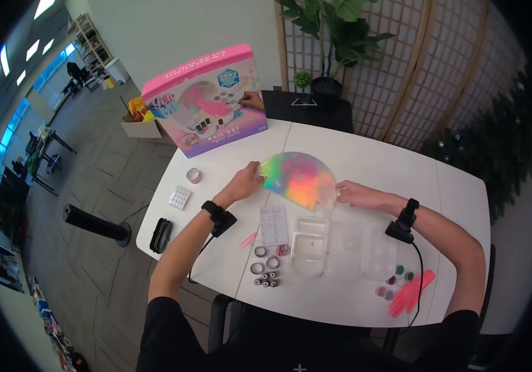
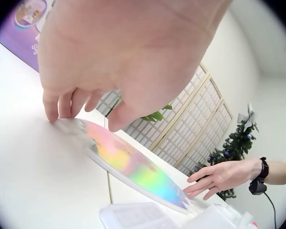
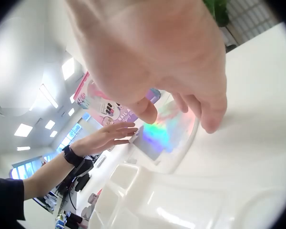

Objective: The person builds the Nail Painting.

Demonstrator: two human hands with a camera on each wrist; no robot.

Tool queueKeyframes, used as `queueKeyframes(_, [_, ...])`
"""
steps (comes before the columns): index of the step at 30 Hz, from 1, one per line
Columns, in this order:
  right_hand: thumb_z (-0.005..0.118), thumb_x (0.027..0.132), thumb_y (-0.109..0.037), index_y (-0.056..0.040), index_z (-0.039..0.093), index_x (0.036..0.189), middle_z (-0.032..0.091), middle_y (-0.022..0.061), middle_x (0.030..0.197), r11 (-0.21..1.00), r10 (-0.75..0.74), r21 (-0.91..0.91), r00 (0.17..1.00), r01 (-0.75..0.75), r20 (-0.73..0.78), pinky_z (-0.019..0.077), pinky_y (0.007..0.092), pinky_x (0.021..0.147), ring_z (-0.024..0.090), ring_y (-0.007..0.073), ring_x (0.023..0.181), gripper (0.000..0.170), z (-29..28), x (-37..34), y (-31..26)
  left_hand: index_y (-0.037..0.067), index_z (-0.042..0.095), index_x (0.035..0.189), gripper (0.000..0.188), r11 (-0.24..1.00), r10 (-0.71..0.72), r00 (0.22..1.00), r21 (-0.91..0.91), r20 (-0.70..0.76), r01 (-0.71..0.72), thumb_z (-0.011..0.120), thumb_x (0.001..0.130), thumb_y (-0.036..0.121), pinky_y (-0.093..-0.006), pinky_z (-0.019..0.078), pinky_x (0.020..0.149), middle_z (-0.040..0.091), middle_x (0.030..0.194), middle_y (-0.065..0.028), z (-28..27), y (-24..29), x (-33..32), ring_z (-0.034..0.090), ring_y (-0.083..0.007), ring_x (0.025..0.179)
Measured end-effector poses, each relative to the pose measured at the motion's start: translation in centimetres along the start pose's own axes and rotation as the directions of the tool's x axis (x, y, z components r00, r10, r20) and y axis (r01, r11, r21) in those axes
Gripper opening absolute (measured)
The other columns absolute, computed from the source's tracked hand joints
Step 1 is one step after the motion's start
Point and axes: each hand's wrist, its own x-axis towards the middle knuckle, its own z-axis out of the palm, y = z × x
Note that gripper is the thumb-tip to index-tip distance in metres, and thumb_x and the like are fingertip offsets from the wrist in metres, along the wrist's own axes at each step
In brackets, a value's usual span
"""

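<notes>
A half-round holographic board [image 1: 300,178] with rainbow colours lies toward the far side of the white table. My left hand [image 1: 244,184] is at its left end. In the left wrist view, the left fingertips [image 2: 51,116] come down at that end, with the thumb apart from them. At the opposite end is my right hand [image 1: 365,196], its fingers extended and lightly spread at the edge in the left wrist view. Nearer me lie a clear plastic tray [image 1: 309,246] with compartments and a white sectioned case [image 1: 273,225].
A pink and purple nail art box [image 1: 207,102] stands at the far left. Small jars [image 1: 257,268] sit near the front; a pink hand form [image 1: 411,294] lies at the right. White cubes [image 1: 180,198] and a black case [image 1: 161,235] line the left edge.
</notes>
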Motion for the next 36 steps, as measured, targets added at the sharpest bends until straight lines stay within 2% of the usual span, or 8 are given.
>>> queueKeyframes(3, [0.06, 0.107, -0.033, 0.0033, 0.028, 0.167, 0.039, 0.0258, 0.168, 0.997, 0.0, 0.071, 1.0, 0.0, -0.005, 0.0337, 0.0414, 0.127, 0.04, 0.0331, 0.156, 0.077, 0.6, 1.6, 1.0, -0.005, 0.043, 0.158, 0.067, 0.997, 0.021, 0.999, -0.072, 0.025, -0.019, 0.065, 0.105, 0.029, -0.046, 0.0458, 0.119, 0.056, 0.155, -0.0327, -0.3, 0.5, -0.4, 0.055, -0.0428, 0.146])
queueKeyframes(9, [0.063, 0.105, -0.029, -0.0051, 0.031, 0.167, 0.039, 0.0176, 0.17, 0.944, 0.024, 0.329, 0.994, 0.011, -0.102, 0.0306, 0.0433, 0.126, 0.037, 0.0259, 0.155, 0.073, 0.5, 1.4, 1.6, 0.0, 0.041, 0.163, 0.068, 0.865, -0.144, 0.978, -0.461, 0.152, 0.199, 0.065, 0.106, 0.028, -0.0452, 0.0443, 0.121, 0.054, 0.156, -0.0208, -2.5, 1.6, -0.9, 0.054, -0.0311, 0.145])
queueKeyframes(15, [0.062, 0.106, -0.026, -0.005, 0.034, 0.164, 0.037, 0.0144, 0.172, 0.885, -0.014, 0.439, 0.951, 0.156, -0.308, 0.0281, 0.0441, 0.128, 0.036, 0.0241, 0.158, 0.068, -1.3, -0.4, 2.3, 0.0, 0.051, 0.158, 0.057, 0.857, -0.11, 0.979, -0.484, 0.17, 0.18, 0.064, 0.106, 0.017, -0.0392, 0.0586, 0.106, 0.06, 0.145, -0.0095, -1.9, 2.6, -0.3, 0.061, -0.0207, 0.13])
queueKeyframes(20, [0.056, 0.106, -0.013, -0.0016, 0.036, 0.163, 0.038, 0.0179, 0.171, 0.856, -0.172, 0.381, 0.887, 0.35, -0.428, 0.0286, 0.0424, 0.13, 0.03, 0.0285, 0.164, 0.062, -2.4, -5.2, 1.9, 0.002, 0.068, 0.138, 0.034, 0.895, -0.021, 0.979, -0.432, 0.202, 0.108, 0.067, 0.107, 0.015, -0.0338, 0.0636, 0.096, 0.066, 0.114, -0.0024, -0.8, 6.6, -1.1, 0.065, -0.0125, 0.109])
queueKeyframes(24, [0.055, 0.108, -0.007, -0.0003, 0.041, 0.161, 0.047, 0.0173, 0.163, 0.869, -0.193, 0.288, 0.81, 0.403, -0.554, 0.0379, 0.0387, 0.125, 0.046, 0.0247, 0.152, 0.055, -3.2, -8.4, 2.6, 0.003, 0.072, 0.122, 0.018, 0.911, 0.041, 0.972, -0.407, 0.233, 0.059, 0.068, 0.108, 0.014, -0.0307, 0.0642, 0.095, 0.065, 0.1, 0.002, -0.3, 9.2, -2.1, 0.063, -0.007, 0.096])
queueKeyframes(28, [0.056, 0.11, -0.008, 0.0016, 0.051, 0.153, 0.061, 0.0143, 0.149, 0.893, -0.199, 0.219, 0.782, 0.393, -0.591, 0.0468, 0.0355, 0.117, 0.06, 0.0202, 0.134, 0.044, -4.2, -9.8, 5.1, 0.001, 0.07, 0.113, 0.012, 0.901, 0.067, 0.963, -0.431, 0.26, 0.053, 0.068, 0.108, 0.012, -0.0297, 0.0643, 0.094, 0.065, 0.099, 0.002, 0.0, 11.7, -3.5, 0.063, -0.0057, 0.092])
queueKeyframes(32, [0.059, 0.112, -0.013, 0.002, 0.062, 0.141, 0.072, 0.0101, 0.132, 0.944, -0.223, 0.068, 0.775, 0.323, -0.591, 0.0506, 0.034, 0.109, 0.067, 0.0178, 0.121, 0.033, -4.7, -10.0, 7.3, 0.0, 0.068, 0.111, 0.012, 0.894, 0.143, 0.964, -0.446, 0.223, -0.029, 0.07, 0.107, 0.012, -0.0305, 0.0637, 0.086, 0.067, 0.096, -0.0015, 1.5, 11.7, -4.0, 0.064, -0.0082, 0.089])
queueKeyframes(36, [0.061, 0.112, -0.013, 0.002, 0.066, 0.127, 0.077, 0.0098, 0.113, 0.982, -0.159, 0.008, 0.841, 0.191, -0.517, 0.0547, 0.0337, 0.099, 0.072, 0.0179, 0.107, 0.022, -5.2, -10.1, 8.7, 0.001, 0.069, 0.113, 0.013, 0.935, 0.18, 0.952, -0.342, 0.249, -0.088, 0.071, 0.106, 0.011, -0.0326, 0.0591, 0.078, 0.069, 0.094, -0.0052, 2.0, 11.0, -4.0, 0.066, -0.0115, 0.089])
